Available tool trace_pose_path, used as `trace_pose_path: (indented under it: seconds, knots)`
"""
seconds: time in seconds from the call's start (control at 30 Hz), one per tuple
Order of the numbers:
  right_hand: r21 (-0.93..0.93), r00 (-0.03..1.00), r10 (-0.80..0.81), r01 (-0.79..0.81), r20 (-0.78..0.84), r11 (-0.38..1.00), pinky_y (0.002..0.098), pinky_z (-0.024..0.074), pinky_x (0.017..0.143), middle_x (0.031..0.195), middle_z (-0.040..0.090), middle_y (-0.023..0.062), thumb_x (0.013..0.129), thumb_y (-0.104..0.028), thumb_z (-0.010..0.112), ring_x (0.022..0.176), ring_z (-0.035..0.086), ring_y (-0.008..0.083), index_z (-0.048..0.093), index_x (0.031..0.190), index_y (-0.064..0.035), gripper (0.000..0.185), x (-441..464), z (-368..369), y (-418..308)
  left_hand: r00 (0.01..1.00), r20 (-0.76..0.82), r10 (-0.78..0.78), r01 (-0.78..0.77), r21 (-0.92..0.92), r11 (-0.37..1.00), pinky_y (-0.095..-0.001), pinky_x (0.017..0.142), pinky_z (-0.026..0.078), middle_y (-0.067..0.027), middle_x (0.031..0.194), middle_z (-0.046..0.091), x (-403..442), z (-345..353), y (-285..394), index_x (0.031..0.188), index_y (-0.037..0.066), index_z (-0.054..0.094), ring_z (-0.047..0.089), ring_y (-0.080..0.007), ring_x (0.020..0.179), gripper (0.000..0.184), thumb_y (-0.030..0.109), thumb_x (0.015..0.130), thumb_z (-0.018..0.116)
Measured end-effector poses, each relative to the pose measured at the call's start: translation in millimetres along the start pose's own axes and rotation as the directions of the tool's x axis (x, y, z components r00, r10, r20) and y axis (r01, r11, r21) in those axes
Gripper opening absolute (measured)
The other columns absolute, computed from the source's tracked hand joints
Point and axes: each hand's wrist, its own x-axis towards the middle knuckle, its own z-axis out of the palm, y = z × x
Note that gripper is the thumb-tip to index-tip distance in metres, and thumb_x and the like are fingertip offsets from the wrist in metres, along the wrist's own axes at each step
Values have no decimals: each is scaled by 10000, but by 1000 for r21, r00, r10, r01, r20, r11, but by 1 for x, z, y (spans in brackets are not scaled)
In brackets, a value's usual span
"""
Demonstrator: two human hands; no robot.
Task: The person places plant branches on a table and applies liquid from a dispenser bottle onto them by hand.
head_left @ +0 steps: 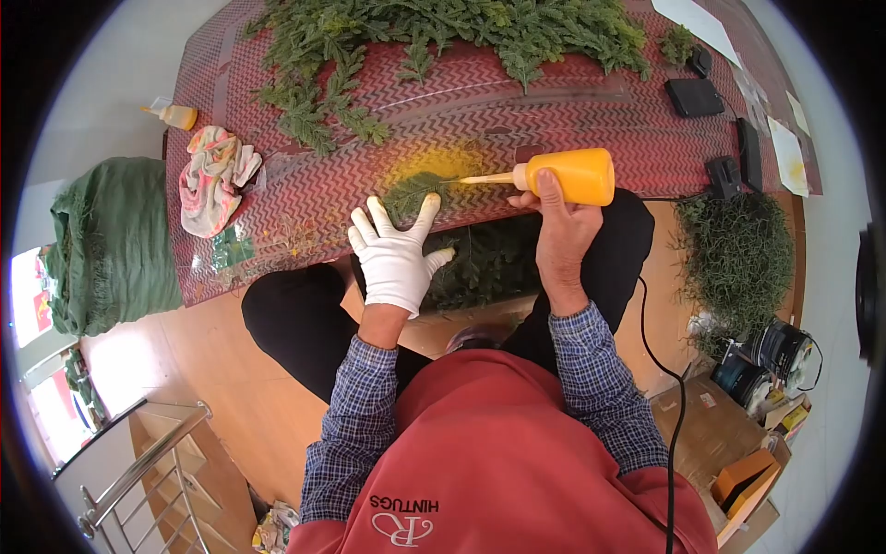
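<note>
My left hand point(397, 258), in a white glove with yellowish fingertips, is spread with its fingers apart. Its fingertips rest at the lower edge of a green sprig point(413, 192) lying on the red patterned table point(351, 175). My bare right hand point(561, 226) is wrapped round a yellow squeeze bottle point(586, 175) tilted on its side. The bottle's long pale nozzle points left, and its tip is at the sprig's right end. Yellow stains surround the sprig on the table.
Many green sprigs point(461, 23) are heaped along the far side. A crumpled cloth point(214, 175) and a small bottle point(177, 116) lie at the left. Black devices point(694, 97) sit at the right. More greenery point(484, 263) is below the table edge, between the knees.
</note>
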Motion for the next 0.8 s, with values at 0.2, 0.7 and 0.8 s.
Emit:
trace_pose_path:
  seconds: [0.2, 0.7, 0.8]
  knots:
    - [-18, 996, 47, -46, 80, 999, 326, 604, 644, 909, 660, 128, 915, -66, 621, 679, 634, 151, 596, 1008, 74, 170, -8, 18, 20, 1000, -6, 2, -2, 3, 1000, -575, 1066, 232, -387, 1429, 266, 0, 1, 0, 1457, 395, 315, 293, -557, 1289, 778, 589, 777, 639]
    - [-18, 994, 32, -30, 103, 999, 305, 591, 616, 892, 652, 109, 903, -53, 638, 664, 620, 136, 603, 1007, 64, 160, -10, 31, 27, 1000, -7, 1, -1, 4, 1000, -581, 1066, 222, -382, 1431, 270, -1, 1, 0, 1456, 387, 321, 289, -546, 1297, 781, 565, 773, 656]
    - [-16, 997, 59, -58, 56, 998, 232, 531, 576, 876, 675, 89, 888, -51, 661, 634, 630, 105, 617, 985, 54, 149, -6, 23, 24, 1000, -6, -2, 2, -7, 1000, -581, 1066, 220, -382, 1434, 264, -1, 1, 0, 1456, 391, 319, 284, -548, 1299, 782, 563, 773, 658]
